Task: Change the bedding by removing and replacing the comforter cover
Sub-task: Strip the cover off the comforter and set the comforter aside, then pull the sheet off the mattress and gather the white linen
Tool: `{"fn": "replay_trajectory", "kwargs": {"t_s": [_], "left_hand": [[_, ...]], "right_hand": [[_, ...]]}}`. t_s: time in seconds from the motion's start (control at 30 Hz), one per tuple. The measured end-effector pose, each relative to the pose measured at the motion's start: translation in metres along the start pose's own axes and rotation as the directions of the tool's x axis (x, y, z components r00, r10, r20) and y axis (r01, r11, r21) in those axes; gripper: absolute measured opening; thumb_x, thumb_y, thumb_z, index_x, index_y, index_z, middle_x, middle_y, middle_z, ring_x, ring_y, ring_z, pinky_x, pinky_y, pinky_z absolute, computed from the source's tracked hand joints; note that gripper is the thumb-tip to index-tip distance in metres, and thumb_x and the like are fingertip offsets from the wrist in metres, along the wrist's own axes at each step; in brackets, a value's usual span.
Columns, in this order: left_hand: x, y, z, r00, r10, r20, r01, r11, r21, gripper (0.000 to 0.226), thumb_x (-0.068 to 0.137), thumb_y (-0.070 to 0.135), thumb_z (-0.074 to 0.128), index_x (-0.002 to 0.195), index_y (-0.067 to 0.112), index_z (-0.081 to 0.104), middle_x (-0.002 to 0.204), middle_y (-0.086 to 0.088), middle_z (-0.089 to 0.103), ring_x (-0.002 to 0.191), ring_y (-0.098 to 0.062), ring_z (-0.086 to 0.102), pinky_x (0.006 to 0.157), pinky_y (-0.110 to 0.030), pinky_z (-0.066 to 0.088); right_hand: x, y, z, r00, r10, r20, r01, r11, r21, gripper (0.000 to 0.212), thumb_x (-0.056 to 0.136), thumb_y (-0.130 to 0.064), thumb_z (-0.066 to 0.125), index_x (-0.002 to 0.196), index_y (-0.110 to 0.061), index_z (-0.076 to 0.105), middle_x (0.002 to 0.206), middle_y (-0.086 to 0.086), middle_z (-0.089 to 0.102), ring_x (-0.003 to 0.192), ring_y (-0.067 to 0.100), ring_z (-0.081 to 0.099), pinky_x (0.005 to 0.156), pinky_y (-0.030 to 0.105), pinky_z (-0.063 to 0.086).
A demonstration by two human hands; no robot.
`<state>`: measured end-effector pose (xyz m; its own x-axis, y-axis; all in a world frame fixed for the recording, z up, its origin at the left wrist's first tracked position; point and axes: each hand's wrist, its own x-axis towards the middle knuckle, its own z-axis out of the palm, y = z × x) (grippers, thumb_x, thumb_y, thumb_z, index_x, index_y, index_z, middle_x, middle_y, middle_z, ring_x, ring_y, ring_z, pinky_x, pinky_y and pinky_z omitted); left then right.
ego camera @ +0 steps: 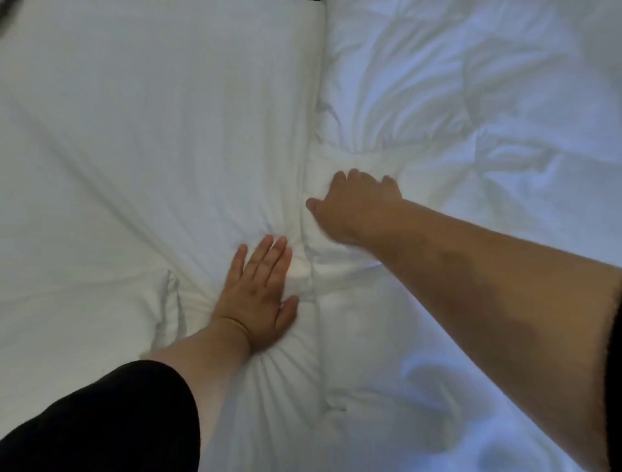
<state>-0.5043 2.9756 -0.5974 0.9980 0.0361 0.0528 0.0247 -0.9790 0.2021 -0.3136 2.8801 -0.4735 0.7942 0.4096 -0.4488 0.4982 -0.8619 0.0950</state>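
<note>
A black sleeve (111, 421) fills the lower left corner, a second dark cuff (615, 370) edges the right border, and a small dark sliver (314, 1) shows at the top edge — too little to identify.

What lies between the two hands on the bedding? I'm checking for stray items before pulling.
Only white fabric: a bunched ridge of the comforter runs between the left hand and right hand, seen from the head view.

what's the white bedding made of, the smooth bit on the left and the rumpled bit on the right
Smooth cover: looks like woven cotton or a blend, matte, with faint stripes and soft creases fanning from the flat left hand. Rumpled comforter: similar matte white cloth, puffy with deep folds, so probably padded; the right hand gathers it. The fibre itself cannot be told.
</note>
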Motion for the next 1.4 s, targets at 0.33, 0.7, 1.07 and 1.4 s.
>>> {"fn": "replay_trajectory", "kwargs": {"t_s": [0.33,0.7,1.07,1.4], "left_hand": [[-0.052,0.035,-0.083,0.904,-0.082,0.419,0.167,0.971,-0.170,0.060,0.101,0.035,0.041,0.156,0.017,0.024,0.166,-0.001,0.010,0.152,-0.016,0.009,0.123,-0.034,0.006],[-0.435,-0.019,-0.222,0.813,-0.535,0.231,0.579,0.702,-0.415,0.011,0.091,0.020,0.055,0.095,0.020,0.065,0.095,0.007,0.061,0.094,-0.014,0.058,0.085,-0.027,0.046],[-0.571,-0.088,-0.177,-0.045,-0.754,0.656,0.668,-0.510,-0.541,0.121,0.054,0.072,0.080,0.151,0.018,0.031,0.146,-0.007,0.045,0.116,-0.028,0.057,0.101,-0.048,0.049],[-0.538,-0.090,-0.229,0.243,-0.798,0.551,0.723,-0.229,-0.651,0.032,0.077,0.029,0.076,0.106,0.020,0.067,0.107,0.002,0.071,0.100,-0.024,0.067,0.086,-0.041,0.055]], "right_hand": [[-0.247,0.012,0.158,0.999,0.021,0.047,-0.021,1.000,-0.016,0.093,0.091,-0.073,0.009,0.156,-0.012,-0.016,0.165,0.017,-0.014,0.153,0.030,-0.014,0.123,0.049,-0.006],[-0.417,-0.173,0.135,0.970,-0.166,0.178,-0.047,0.590,0.806,0.085,0.087,-0.062,0.062,0.154,-0.021,0.030,0.151,-0.006,0.038,0.141,0.016,0.037,0.114,0.028,0.029],[-0.467,-0.185,0.191,0.896,0.190,0.402,-0.437,0.211,0.874,0.034,0.085,-0.034,0.079,0.104,-0.010,0.065,0.094,0.006,0.071,0.081,0.021,0.066,0.061,0.029,0.049],[-0.501,-0.165,0.152,0.923,0.039,0.384,-0.378,-0.106,0.920,0.028,0.085,-0.020,0.078,0.112,-0.017,0.071,0.107,0.006,0.076,0.098,0.029,0.073,0.085,0.045,0.059]]}}
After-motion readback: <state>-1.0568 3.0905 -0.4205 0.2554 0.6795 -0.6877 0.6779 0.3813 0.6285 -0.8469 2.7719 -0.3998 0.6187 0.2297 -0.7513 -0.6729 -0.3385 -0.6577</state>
